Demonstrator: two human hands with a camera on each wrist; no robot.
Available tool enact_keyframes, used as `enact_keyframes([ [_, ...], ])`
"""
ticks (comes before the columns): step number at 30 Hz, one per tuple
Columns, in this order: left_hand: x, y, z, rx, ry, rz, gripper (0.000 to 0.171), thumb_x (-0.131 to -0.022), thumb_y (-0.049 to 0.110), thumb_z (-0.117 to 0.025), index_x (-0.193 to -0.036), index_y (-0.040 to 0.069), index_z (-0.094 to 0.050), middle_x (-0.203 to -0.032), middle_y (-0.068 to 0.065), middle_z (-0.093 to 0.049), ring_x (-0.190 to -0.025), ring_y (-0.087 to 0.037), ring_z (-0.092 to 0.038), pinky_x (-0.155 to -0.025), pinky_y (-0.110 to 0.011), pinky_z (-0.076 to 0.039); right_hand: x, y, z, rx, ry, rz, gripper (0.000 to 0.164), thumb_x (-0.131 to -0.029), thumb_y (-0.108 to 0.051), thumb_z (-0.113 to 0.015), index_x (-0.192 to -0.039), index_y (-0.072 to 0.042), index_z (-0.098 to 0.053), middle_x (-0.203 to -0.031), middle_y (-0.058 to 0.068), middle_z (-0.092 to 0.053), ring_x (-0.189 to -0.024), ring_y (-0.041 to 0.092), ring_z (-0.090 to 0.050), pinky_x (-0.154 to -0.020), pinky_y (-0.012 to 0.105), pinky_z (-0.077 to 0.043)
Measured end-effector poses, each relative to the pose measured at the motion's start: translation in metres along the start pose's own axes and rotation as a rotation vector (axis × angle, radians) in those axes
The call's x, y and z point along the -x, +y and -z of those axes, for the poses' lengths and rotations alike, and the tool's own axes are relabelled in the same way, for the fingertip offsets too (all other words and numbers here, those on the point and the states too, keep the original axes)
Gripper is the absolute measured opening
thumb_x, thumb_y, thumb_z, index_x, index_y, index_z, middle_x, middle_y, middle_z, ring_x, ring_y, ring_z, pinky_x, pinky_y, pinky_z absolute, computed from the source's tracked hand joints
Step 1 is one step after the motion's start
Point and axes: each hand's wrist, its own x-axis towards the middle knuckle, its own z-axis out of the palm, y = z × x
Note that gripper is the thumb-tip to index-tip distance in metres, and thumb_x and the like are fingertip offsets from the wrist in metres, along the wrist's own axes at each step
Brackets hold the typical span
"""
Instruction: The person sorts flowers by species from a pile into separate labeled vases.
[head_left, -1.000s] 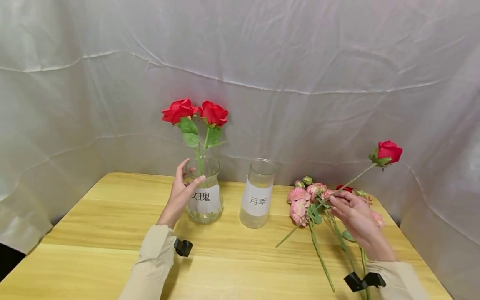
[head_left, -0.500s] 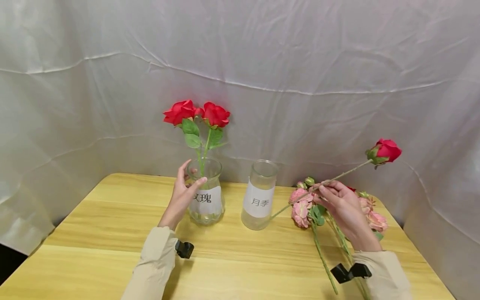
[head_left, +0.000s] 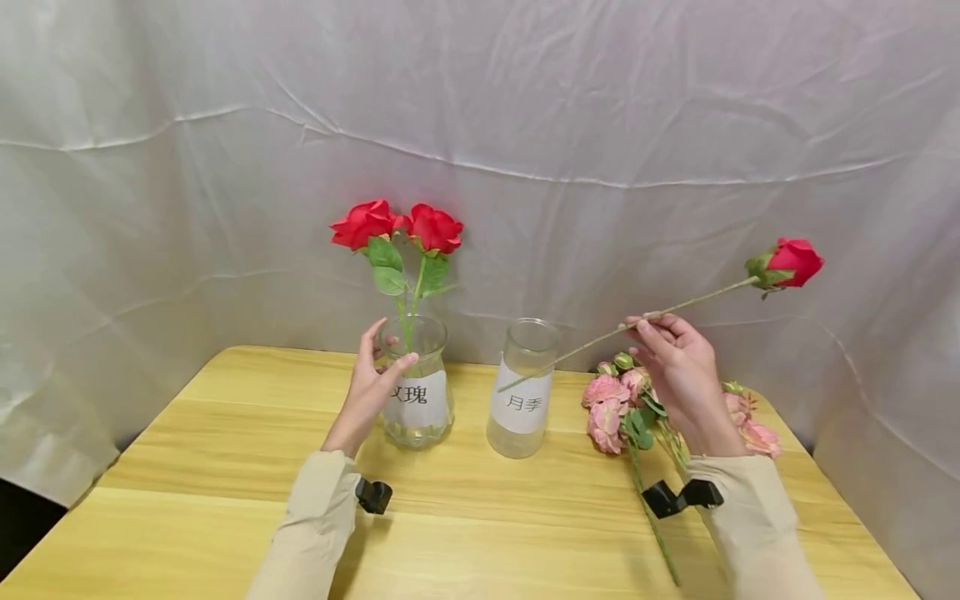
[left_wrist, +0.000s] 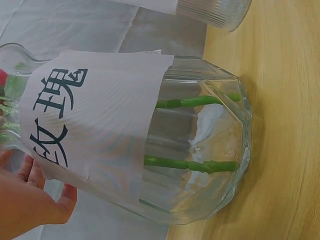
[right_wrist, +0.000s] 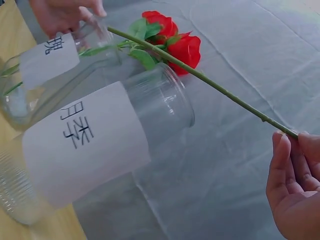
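My left hand [head_left: 362,392] grips the neck of a rounded glass vase [head_left: 417,435] with a white paper label, thumb in front and fingers around the far side. Two red roses [head_left: 435,229] stand in it, and their green stems [left_wrist: 200,165] reach the bottom of the glass. Between thumb and fingers, my right hand [head_left: 686,375] pinches the stem of another red rose [head_left: 797,262] partway along. This rose slants, bloom up to the right, while its bare stem end overlaps the straight glass vase [head_left: 521,446] in the head view. No flower is in that straight vase.
Pink flowers [head_left: 606,417] lie in a pile on the right of the wooden table [head_left: 487,533], partly behind my right hand, with a green stem [head_left: 652,525] pointing toward me. A pale grey curtain [head_left: 525,125] closes off the back and sides.
My right hand has lifted the red rose from the pile and moved left and up, swinging its stem end up toward the straight vase. The left hand stays on the rounded vase.
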Motion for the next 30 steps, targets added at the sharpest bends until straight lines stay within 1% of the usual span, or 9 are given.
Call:
enact_keyframes([
  [2, 0.000, 0.000, 0.000, 0.004, 0.005, -0.001, 0.079, -0.090, 0.017, -0.065, -0.153, 0.014, -0.017, -0.138, -0.015, -0.034, -0.127, -0.027, -0.030, -0.099, -0.037, -0.029, -0.005, 0.000, -0.004, -0.016, 0.010, 0.003, 0.004, -0.093, -0.001, -0.060, -0.097, -0.002, -0.060, -0.094, 0.007, -0.071, -0.087, 0.014, -0.067, -0.069, 0.021, -0.053],
  [8, 0.001, 0.000, 0.000, 0.011, 0.010, -0.012, 0.079, -0.090, 0.017, -0.065, -0.153, 0.012, -0.017, -0.136, -0.016, -0.034, -0.127, -0.028, -0.030, -0.100, -0.037, -0.028, -0.016, 0.004, -0.019, 0.014, 0.053, 0.016, 0.004, -0.092, -0.003, -0.062, -0.096, -0.004, -0.060, -0.092, 0.005, -0.071, -0.087, 0.013, -0.067, -0.068, 0.019, -0.052],
  [15, 0.001, -0.002, 0.001, 0.008, 0.000, 0.006, 0.079, -0.092, 0.019, -0.064, -0.153, 0.015, -0.015, -0.138, -0.015, -0.033, -0.130, -0.028, -0.028, -0.101, -0.037, -0.027, -0.031, 0.010, -0.037, 0.065, 0.118, 0.012, 0.006, -0.095, 0.000, -0.057, -0.095, -0.007, -0.058, -0.089, 0.001, -0.071, -0.084, 0.011, -0.067, -0.067, 0.018, -0.051],
  [22, 0.002, -0.001, 0.000, 0.004, 0.001, 0.003, 0.078, -0.092, 0.019, -0.064, -0.153, 0.014, -0.016, -0.137, -0.016, -0.034, -0.128, -0.028, -0.028, -0.099, -0.036, -0.028, -0.043, 0.017, -0.057, 0.113, 0.157, -0.001, 0.007, -0.096, 0.001, -0.055, -0.097, -0.006, -0.054, -0.087, -0.002, -0.070, -0.083, 0.010, -0.066, -0.065, 0.017, -0.050],
  [26, 0.001, 0.000, 0.000, 0.007, -0.006, 0.008, 0.078, -0.093, 0.021, -0.063, -0.154, 0.016, -0.015, -0.138, -0.015, -0.033, -0.127, -0.027, -0.029, -0.099, -0.035, -0.028, -0.049, 0.022, -0.069, 0.157, 0.163, 0.015, 0.008, -0.095, 0.002, -0.056, -0.098, -0.005, -0.053, -0.085, -0.003, -0.070, -0.081, 0.009, -0.066, -0.064, 0.018, -0.049],
  [30, 0.001, 0.000, -0.001, 0.008, -0.004, 0.007, 0.078, -0.092, 0.020, -0.064, -0.153, 0.015, -0.015, -0.137, -0.015, -0.034, -0.127, -0.027, -0.029, -0.100, -0.036, -0.028, -0.055, 0.026, -0.082, 0.238, 0.162, 0.021, 0.009, -0.095, 0.000, -0.057, -0.099, -0.006, -0.053, -0.086, -0.004, -0.069, -0.081, 0.008, -0.065, -0.064, 0.019, -0.049],
])
